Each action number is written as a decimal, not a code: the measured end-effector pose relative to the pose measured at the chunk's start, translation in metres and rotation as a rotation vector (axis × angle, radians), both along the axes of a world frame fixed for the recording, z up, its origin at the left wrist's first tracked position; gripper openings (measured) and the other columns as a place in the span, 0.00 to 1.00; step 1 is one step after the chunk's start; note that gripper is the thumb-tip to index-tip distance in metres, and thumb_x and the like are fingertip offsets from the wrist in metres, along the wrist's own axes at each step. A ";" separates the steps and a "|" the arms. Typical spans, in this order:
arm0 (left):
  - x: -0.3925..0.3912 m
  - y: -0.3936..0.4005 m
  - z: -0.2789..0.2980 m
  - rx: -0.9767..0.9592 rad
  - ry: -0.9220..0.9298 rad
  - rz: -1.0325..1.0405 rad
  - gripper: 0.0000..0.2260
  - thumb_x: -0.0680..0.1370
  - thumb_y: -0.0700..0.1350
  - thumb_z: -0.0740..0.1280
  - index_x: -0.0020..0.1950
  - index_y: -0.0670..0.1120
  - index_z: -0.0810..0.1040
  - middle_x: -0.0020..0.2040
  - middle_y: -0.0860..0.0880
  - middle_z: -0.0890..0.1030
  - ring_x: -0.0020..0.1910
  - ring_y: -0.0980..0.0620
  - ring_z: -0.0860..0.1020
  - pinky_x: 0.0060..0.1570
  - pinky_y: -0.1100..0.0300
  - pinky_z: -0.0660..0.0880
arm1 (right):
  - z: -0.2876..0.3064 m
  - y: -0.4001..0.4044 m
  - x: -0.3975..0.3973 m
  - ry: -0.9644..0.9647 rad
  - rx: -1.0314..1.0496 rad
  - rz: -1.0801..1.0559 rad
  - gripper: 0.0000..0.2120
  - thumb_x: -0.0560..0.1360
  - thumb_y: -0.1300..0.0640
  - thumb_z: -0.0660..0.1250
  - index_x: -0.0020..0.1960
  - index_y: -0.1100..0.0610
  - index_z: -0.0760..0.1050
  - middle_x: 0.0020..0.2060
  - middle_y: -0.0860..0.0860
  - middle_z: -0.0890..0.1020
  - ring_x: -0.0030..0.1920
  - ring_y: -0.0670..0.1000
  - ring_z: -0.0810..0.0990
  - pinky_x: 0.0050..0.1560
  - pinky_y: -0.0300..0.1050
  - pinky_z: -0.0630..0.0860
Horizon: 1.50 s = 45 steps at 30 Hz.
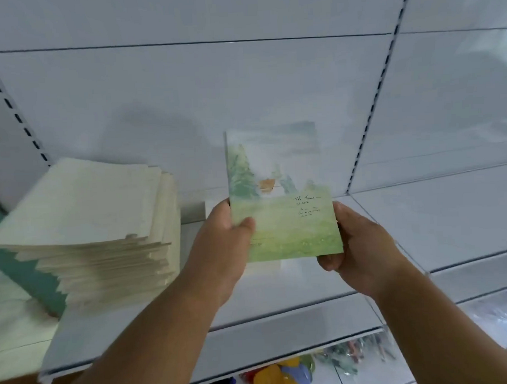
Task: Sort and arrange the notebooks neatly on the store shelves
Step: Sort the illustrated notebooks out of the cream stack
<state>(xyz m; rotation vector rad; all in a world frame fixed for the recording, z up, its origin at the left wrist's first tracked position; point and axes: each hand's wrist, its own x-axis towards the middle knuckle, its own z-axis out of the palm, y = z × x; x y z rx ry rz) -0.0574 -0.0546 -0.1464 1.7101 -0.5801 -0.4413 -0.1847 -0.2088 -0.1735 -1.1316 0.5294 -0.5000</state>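
Head view shows my left hand and right hand gripping a green-covered notebook upright at frame centre, fingers clamped on its lower edges. At left, a cream notebook stack sits on the white shelf.

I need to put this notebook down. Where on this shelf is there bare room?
The white metal shelf is bare right of the tall cream notebook stack, out to the slotted upright and beyond. The left end is crowded. Both hands, left and right, hold the green landscape-cover notebook.
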 end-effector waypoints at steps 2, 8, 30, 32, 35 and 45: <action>-0.014 -0.020 -0.004 0.019 0.024 -0.060 0.10 0.74 0.47 0.64 0.54 0.58 0.76 0.49 0.53 0.84 0.49 0.49 0.82 0.56 0.41 0.77 | 0.004 -0.017 -0.020 0.113 0.019 -0.037 0.27 0.84 0.42 0.53 0.57 0.60 0.83 0.44 0.60 0.85 0.35 0.58 0.79 0.40 0.51 0.77; -0.090 -0.104 -0.020 0.044 -0.001 -0.330 0.09 0.80 0.42 0.62 0.57 0.56 0.75 0.49 0.53 0.82 0.49 0.53 0.81 0.52 0.51 0.78 | 0.026 -0.089 -0.094 0.299 -0.293 -0.445 0.13 0.81 0.49 0.64 0.42 0.55 0.77 0.30 0.48 0.79 0.28 0.49 0.78 0.32 0.41 0.74; -0.370 -0.557 -0.067 0.095 -0.061 -0.337 0.05 0.82 0.47 0.60 0.52 0.47 0.73 0.45 0.48 0.79 0.42 0.51 0.79 0.37 0.56 0.74 | -0.007 -0.524 -0.377 0.663 -0.410 -0.499 0.08 0.70 0.47 0.56 0.40 0.51 0.65 0.36 0.49 0.70 0.34 0.51 0.68 0.36 0.46 0.66; -0.382 -0.598 -0.073 0.124 -0.040 -0.354 0.06 0.82 0.48 0.59 0.53 0.46 0.73 0.46 0.48 0.79 0.43 0.52 0.79 0.36 0.58 0.72 | -0.007 -0.562 -0.390 0.735 -0.422 -0.459 0.06 0.72 0.49 0.57 0.40 0.51 0.64 0.37 0.50 0.70 0.36 0.51 0.68 0.36 0.46 0.67; -0.405 -0.653 -0.074 0.141 0.005 -0.341 0.06 0.83 0.47 0.58 0.54 0.46 0.71 0.46 0.50 0.78 0.43 0.54 0.78 0.34 0.61 0.70 | -0.007 -0.626 -0.412 0.848 -0.556 -0.451 0.13 0.78 0.51 0.61 0.37 0.54 0.64 0.34 0.52 0.69 0.33 0.52 0.67 0.33 0.44 0.66; -0.415 -0.786 -0.119 0.550 -0.170 -0.133 0.07 0.79 0.47 0.62 0.55 0.47 0.73 0.48 0.49 0.78 0.45 0.48 0.78 0.42 0.56 0.74 | -0.051 -0.799 -0.393 1.106 -0.930 0.014 0.20 0.79 0.43 0.66 0.38 0.57 0.68 0.33 0.52 0.76 0.34 0.53 0.75 0.32 0.42 0.68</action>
